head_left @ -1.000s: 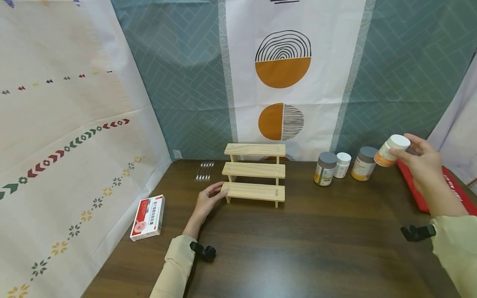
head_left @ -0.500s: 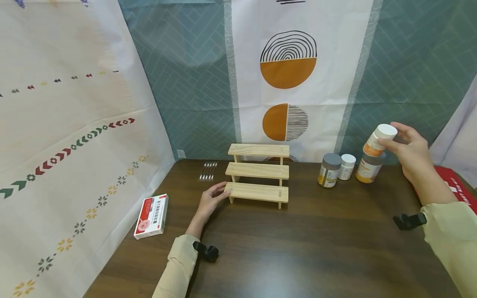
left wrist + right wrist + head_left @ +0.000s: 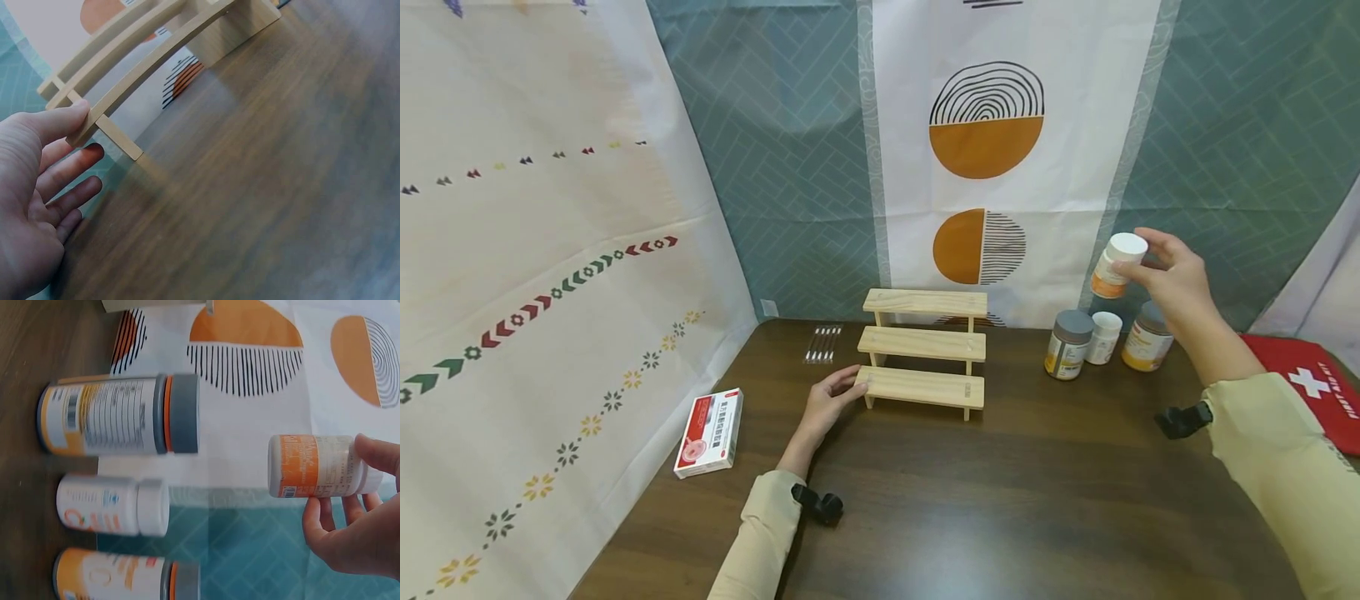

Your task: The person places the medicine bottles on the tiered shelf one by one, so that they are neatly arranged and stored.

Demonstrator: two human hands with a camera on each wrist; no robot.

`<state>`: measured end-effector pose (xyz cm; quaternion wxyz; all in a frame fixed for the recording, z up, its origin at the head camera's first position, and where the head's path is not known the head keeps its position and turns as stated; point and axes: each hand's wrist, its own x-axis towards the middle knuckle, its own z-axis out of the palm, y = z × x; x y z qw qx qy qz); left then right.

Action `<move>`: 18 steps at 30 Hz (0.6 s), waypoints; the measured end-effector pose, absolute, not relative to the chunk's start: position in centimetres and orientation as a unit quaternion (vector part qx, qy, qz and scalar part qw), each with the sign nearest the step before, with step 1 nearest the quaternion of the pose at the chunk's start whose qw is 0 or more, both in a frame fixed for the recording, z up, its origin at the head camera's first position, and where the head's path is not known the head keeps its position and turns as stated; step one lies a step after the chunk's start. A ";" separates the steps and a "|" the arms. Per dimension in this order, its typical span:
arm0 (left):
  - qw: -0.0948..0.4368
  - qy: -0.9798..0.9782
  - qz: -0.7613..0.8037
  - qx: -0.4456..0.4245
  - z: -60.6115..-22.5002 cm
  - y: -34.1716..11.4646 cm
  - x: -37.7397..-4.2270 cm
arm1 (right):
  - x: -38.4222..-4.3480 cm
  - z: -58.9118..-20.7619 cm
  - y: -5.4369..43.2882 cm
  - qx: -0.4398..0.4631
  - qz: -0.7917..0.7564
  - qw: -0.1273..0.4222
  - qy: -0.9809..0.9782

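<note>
In the head view my right hand (image 3: 1176, 271) holds up a white pill bottle (image 3: 1117, 265) with an orange label band, above the bottles at the back right. The right wrist view shows the thumb on one side of this bottle (image 3: 319, 465) and fingers on the other, near its cap. A three-tier wooden step stand (image 3: 921, 387) is at the back middle. My left hand (image 3: 827, 406) pinches the left end of its lowest step. Seen from the left wrist, the thumb lies on top of the step (image 3: 153, 59) and the other fingers are below and beside it.
Two grey-lidded supplement jars, one left (image 3: 1068, 346) and one right (image 3: 1147, 337), flank a small white bottle (image 3: 1103, 338). A red first aid pouch (image 3: 1311, 383) lies far right. A medicine box (image 3: 710, 433) and a pack of cotton swabs (image 3: 823, 344) lie left of the stand.
My right hand has carried the white pill bottle left and upward, from beside the right jar to above the small white bottle. The left hand stays on the stand; the head view has shifted slightly.
</note>
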<state>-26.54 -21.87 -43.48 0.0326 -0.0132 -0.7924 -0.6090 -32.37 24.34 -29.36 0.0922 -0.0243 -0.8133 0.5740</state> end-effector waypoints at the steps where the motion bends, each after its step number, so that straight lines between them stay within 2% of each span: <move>1: 0.032 -0.793 -0.608 -0.013 -43.5 -21.9 -26.5 | -32.5 -29.3 23.9 -0.022 0.572 0.091 -0.815; 18: 0.031 -0.791 -0.610 -0.014 -43.3 -21.9 -26.5 | -34.7 -29.2 16.2 0.043 0.639 0.074 -0.764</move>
